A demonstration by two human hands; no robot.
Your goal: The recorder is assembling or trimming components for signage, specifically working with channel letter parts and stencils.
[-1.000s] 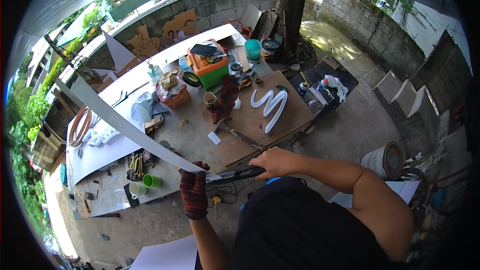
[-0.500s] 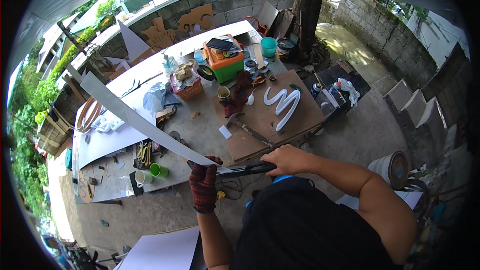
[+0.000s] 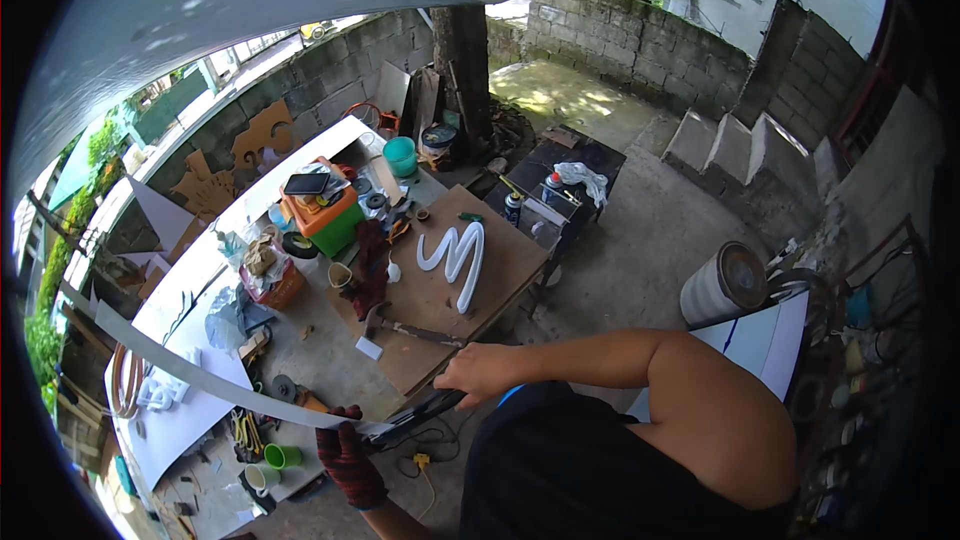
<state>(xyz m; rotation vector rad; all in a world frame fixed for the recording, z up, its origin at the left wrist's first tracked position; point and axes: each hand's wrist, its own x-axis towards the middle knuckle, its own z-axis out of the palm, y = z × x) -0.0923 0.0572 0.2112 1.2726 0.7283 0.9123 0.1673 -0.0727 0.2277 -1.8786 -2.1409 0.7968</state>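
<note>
Two hands work on one long pale strip (image 3: 190, 372) that sweeps in a shallow curve from the far left of the view down to the person's front. The left hand (image 3: 348, 460), in a dark red work glove, is closed around the near end of the strip from below, fingers wrapped over its edge. The right hand (image 3: 482, 374) is bare and is clenched on the dark handles of a cutting tool (image 3: 420, 412), whose blades meet the strip's near end just beside the gloved hand; whether the blades are biting into the strip cannot be made out. Beyond the hands stands a workbench (image 3: 330, 360) crowded with gear. A brown board (image 3: 470, 310) lies on its near right part, and on that board rests a white wavy letter form (image 3: 456, 255), with a hammer (image 3: 405, 328) lying just in front of it and a dark red rag (image 3: 370, 265) to its left. Farther back sits an orange and green toolbox (image 3: 328, 218), and near the left hand, at the bench's near edge, stands a small green cup (image 3: 283, 456). A white drum (image 3: 722, 285) stands on the concrete floor to the right, well apart from the bench.
</note>
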